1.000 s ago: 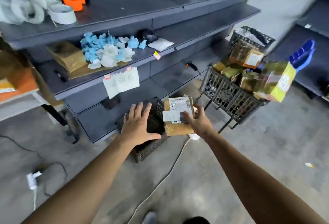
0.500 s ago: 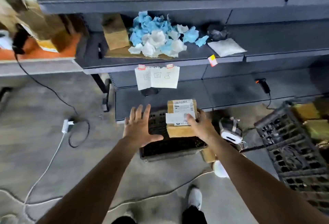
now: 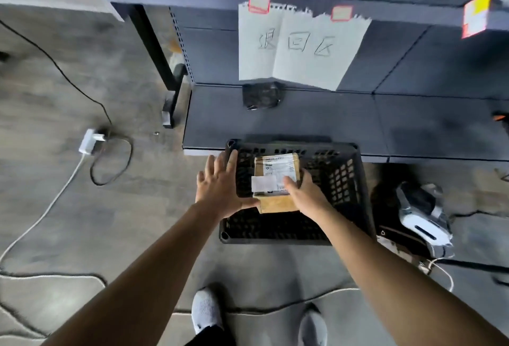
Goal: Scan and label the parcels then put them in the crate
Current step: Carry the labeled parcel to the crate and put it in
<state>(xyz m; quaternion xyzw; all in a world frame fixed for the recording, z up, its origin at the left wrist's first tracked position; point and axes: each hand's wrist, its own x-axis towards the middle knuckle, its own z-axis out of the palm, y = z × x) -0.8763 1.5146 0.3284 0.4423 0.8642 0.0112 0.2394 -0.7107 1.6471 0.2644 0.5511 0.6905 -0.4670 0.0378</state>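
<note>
the brown parcel (image 3: 275, 173) is held over the open top of the black lattice crate (image 3: 345, 180), towards its back-left part, with the shipping label (image 3: 278, 164) facing up. a small white sticker (image 3: 264, 183) is stuck across the label's left edge and pokes out past the box a bit.

the parcel is gripped by the right hand (image 3: 305, 194), with the thumb laid on top over the label and the other fingers wrapped round the right side. the left hand (image 3: 220, 186) is spread flat with straight fingers over the crate's left rim, and nothing is held in it. its thumb is stretched out to the parcel's near-left corner, though actual contact can't quite be made out through the blur.

the crate is sat on the floor (image 3: 82, 221), pushed up against the bottom shelf (image 3: 316, 120). a paper sheet (image 3: 297, 48) with three hand-drawn characters is taped to the shelf edge above. a white and black handheld device (image 3: 421, 216) is lying just right of the crate, and a white plug (image 3: 88, 140) with a looped cable is seen well off to the left.
</note>
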